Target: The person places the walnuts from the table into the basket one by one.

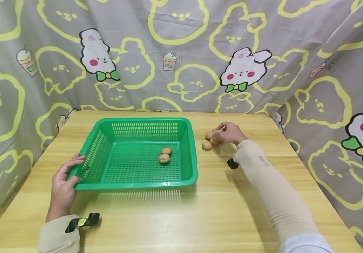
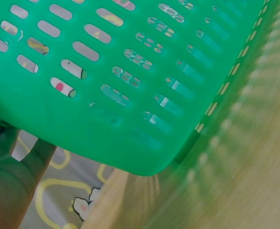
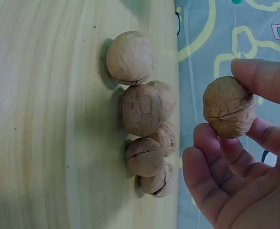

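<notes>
My left hand (image 1: pixel 64 186) grips the left rim of a green plastic basket (image 1: pixel 137 185), near its front corner. The left wrist view shows the slotted outer wall (image 2: pixel 82 124) of that basket, with part of the hand at the lower left. Two walnuts (image 1: pixel 164 159) touch each other on the basket floor, right of its middle. Beyond the basket's right side, my right hand (image 1: pixel 231 133) is over a small group of walnuts (image 1: pixel 206 145). Seen from the right wrist, its thumb and fingers pinch one walnut (image 3: pixel 228 107), held apart from several others (image 3: pixel 142 110) on the table.
The basket and loose walnuts rest on a light wooden table (image 1: pixel 213 211). A grey patterned curtain (image 1: pixel 194 52) hangs behind and along the sides of it. Each wrist carries a black camera mount (image 1: pixel 83 222).
</notes>
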Motion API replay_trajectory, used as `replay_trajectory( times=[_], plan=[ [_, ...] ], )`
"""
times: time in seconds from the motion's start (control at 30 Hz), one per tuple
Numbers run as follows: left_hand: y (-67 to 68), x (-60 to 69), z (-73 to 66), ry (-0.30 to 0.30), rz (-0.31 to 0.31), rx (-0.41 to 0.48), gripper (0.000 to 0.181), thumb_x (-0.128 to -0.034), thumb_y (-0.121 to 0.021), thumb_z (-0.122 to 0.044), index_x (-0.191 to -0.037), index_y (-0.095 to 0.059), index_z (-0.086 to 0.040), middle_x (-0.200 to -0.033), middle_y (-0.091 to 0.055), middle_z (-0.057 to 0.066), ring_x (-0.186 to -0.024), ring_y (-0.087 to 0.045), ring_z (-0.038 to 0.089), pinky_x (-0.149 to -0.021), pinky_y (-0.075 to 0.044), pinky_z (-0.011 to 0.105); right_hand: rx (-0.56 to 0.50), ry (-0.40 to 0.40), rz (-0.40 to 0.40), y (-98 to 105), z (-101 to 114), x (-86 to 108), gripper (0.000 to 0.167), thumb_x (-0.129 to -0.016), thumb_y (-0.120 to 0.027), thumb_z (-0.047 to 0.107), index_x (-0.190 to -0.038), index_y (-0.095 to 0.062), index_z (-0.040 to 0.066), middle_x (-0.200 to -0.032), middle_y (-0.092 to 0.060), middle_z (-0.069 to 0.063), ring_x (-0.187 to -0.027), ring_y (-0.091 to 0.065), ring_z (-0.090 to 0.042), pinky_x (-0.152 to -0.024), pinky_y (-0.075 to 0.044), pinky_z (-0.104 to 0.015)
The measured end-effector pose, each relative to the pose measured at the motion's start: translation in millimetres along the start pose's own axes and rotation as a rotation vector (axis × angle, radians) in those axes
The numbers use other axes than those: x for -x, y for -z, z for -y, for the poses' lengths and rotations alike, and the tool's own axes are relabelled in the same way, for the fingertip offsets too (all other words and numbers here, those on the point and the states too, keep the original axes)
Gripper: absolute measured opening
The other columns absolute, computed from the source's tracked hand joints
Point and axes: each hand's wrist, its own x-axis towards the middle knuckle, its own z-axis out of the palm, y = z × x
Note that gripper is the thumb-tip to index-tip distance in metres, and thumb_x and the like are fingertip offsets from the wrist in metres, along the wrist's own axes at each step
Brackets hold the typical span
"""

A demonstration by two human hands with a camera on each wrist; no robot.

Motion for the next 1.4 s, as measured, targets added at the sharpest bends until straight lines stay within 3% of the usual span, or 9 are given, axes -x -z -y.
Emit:
replay_trajectory(
  times=[0.6,1.4],
  plan=[
    [-0.2,1.9,-1.0,-0.005,-0.002,-0.002,0.052,-0.0683,-0.031,0.028,-0.110,-0.058,0.015,-0.118,-0.065,-0.001,-0.138,-0.035,0.018,-0.110,-0.027,0.020,-0.024,0.034,-0.013,8,26,4.7,0.040,-0.092,-0.061,0.038,-0.116,-0.055,0.006,-0.108,-0.052,-0.014,-0.090,-0.049,-0.028,-0.070,-0.044,-0.036],
    [0.6,0.3,-1.6,-0.002,0.011,0.010,0.051,-0.0697,-0.032,0.028,-0.112,-0.058,0.014,-0.120,-0.064,-0.001,-0.140,-0.032,0.021,-0.110,-0.027,0.019,-0.079,0.167,-0.081,10,69,8.2,0.039,-0.090,-0.065,0.040,-0.113,-0.060,0.009,-0.102,-0.056,-0.012,-0.085,-0.055,-0.028,-0.068,-0.048,-0.039]
  ],
)
